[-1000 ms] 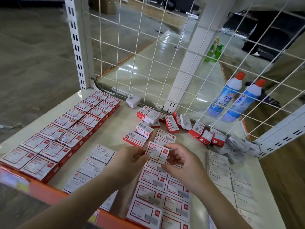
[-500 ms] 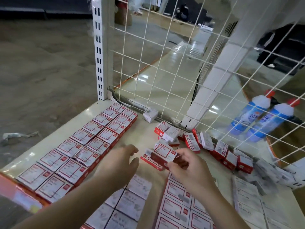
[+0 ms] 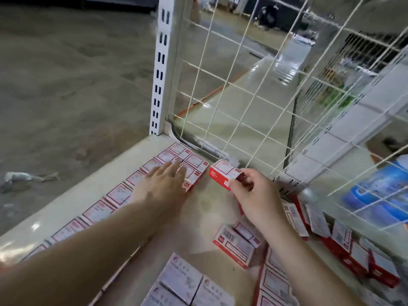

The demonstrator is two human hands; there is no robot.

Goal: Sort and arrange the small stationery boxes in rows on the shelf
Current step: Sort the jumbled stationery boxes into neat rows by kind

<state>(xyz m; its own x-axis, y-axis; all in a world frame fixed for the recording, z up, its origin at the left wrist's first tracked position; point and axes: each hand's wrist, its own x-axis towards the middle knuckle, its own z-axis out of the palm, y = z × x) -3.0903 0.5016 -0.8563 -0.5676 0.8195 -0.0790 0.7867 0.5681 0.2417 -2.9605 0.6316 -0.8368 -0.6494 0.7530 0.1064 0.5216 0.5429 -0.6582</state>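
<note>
- While the right hand (image 3: 254, 195) pinches a small red-and-white box (image 3: 224, 174) between thumb and fingertips, its grip is clamped on the box's near end, and the box hangs just above the shelf (image 3: 92, 188), tilted, near the wire mesh back (image 3: 242, 102).
- The left hand (image 3: 163, 184) lies flat with straight fingers apart, resting on the far end of the double row of red boxes (image 3: 119, 193); this grip holds nothing.
- The held box sits just right of that double row's far end, close to the two boxes in the back corner but apart from them.
- The double row runs along the shelf's left edge from the near corner to the white slotted upright post (image 3: 162, 62).
- Between the forearms, near the front, lie white paper-clip boxes (image 3: 183, 281) set side by side.
- A loose red box (image 3: 237, 247) lies at an angle beside the right forearm, with a column of red-framed boxes (image 3: 273, 281) just in front of it.
- Along the mesh on the right lies a jumble of red and white boxes (image 3: 344, 246), some on edge, some leaning on one another.
- Behind the mesh at the far right stands a blurred blue bottle (image 3: 379, 191).
</note>
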